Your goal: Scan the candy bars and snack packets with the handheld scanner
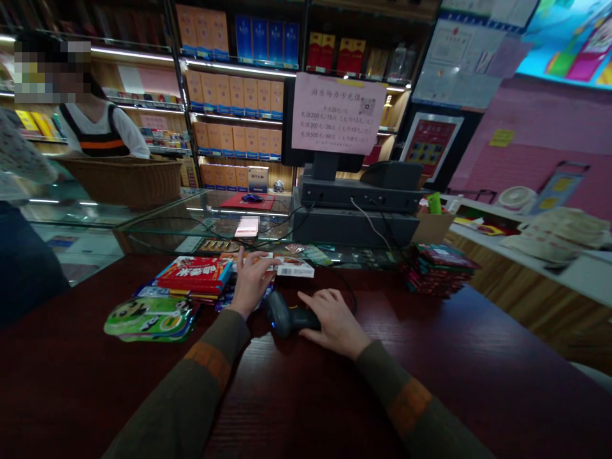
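My right hand is closed around the handle of a dark barcode scanner, thumb on the near side and fingers on the far side. The scanner is low over the brown counter, and a small blue light glows on its head. My left hand is over some flat boxes, its fingers apart and stretched forward. Its fingertips are near a white box with a printed barcode; whether they touch it I cannot tell. Left of that hand lie a stack of red packages and green panda-shaped packs.
A dark register with a pink paper sign stands ahead. At the right is a stack of dark red packets. A cable runs behind my right hand. Across the glass counter, a person stands behind a wicker basket.
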`<state>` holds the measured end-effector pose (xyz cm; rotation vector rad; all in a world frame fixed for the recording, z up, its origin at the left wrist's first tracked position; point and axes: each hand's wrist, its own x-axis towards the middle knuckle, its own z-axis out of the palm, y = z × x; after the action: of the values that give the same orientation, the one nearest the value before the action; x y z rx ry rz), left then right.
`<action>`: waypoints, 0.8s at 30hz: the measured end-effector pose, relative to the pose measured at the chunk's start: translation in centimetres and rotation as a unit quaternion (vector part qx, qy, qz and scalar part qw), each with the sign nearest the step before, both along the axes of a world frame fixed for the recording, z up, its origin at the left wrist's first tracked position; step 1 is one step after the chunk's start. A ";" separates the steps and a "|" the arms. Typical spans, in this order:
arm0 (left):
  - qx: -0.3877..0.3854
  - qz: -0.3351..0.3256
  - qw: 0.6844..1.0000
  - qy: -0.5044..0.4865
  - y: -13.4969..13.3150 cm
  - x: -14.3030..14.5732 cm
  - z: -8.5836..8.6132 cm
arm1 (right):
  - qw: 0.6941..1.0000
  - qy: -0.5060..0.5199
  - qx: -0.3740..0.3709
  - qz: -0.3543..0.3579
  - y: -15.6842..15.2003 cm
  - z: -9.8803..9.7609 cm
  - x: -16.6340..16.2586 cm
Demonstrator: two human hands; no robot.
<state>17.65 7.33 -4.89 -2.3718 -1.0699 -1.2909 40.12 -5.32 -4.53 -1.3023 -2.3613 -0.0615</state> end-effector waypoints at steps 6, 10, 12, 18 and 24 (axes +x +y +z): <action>0.000 0.001 1.000 -0.007 0.0 0.1 0.0 | 1.000 -0.004 0.017 0.013 0.3 -0.4 0.4; -0.001 0.001 1.000 -0.012 -0.1 0.1 0.1 | 0.999 0.020 0.037 0.021 0.3 -0.5 2.1; 0.000 -0.001 1.000 -0.015 -0.1 0.2 0.0 | 0.998 0.037 0.045 0.012 0.2 -0.3 3.1; 0.016 0.002 0.999 -0.044 0.2 1.0 -0.1 | 0.995 0.084 0.044 -0.007 -0.2 1.5 5.0; -0.002 -0.011 0.999 -0.041 -0.2 1.7 0.2 | 0.994 0.094 0.050 0.007 -0.5 2.7 5.5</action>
<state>19.31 7.09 -4.72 -2.3595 -1.0730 -1.4055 45.60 -5.86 -1.87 -1.1891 -2.1799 -0.0499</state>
